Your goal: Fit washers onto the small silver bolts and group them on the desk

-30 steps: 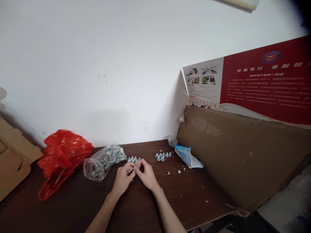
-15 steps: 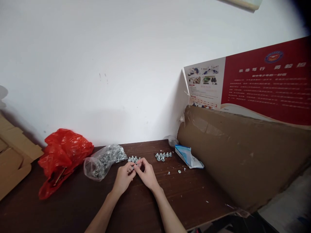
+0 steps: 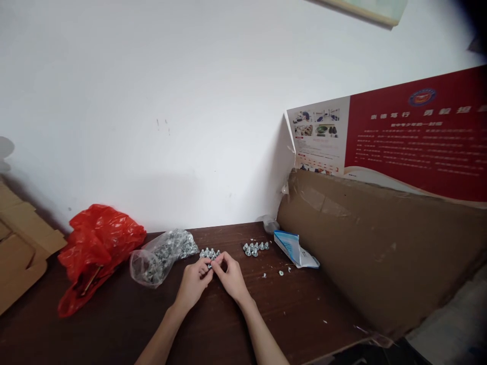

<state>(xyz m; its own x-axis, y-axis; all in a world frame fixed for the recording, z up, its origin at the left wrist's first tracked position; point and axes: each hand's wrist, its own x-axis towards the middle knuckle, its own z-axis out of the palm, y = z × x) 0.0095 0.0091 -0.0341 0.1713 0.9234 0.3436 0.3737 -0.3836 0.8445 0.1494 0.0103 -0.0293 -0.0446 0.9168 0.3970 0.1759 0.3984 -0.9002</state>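
Note:
My left hand [image 3: 195,282] and my right hand [image 3: 230,280] meet at the fingertips over the table. Both are closed in a pinch around a small silvery screw [image 3: 209,265], which the fingers mostly cover. Just behind them stands a cluster of shiny metal screws [image 3: 207,252], heads down and tips up, partly hidden by my fingers. Further right, a second group of similar screws [image 3: 254,248] stands in loose rows. To the left of my left hand lies a clear plastic bag [image 3: 162,258] full of small metal parts.
A red plastic bag [image 3: 102,238] and cut cardboard [image 3: 23,248] are on the left. On the right lie a blue-and-white packet [image 3: 297,249] and small scraps [image 3: 281,273] on the dark wooden table [image 3: 304,314]. A large cardboard box [image 3: 373,248] borders the right side.
The camera view has tilted up slightly, so the scene sits a little lower. My hands stay together at the same spot, with only small finger movement around the screw.

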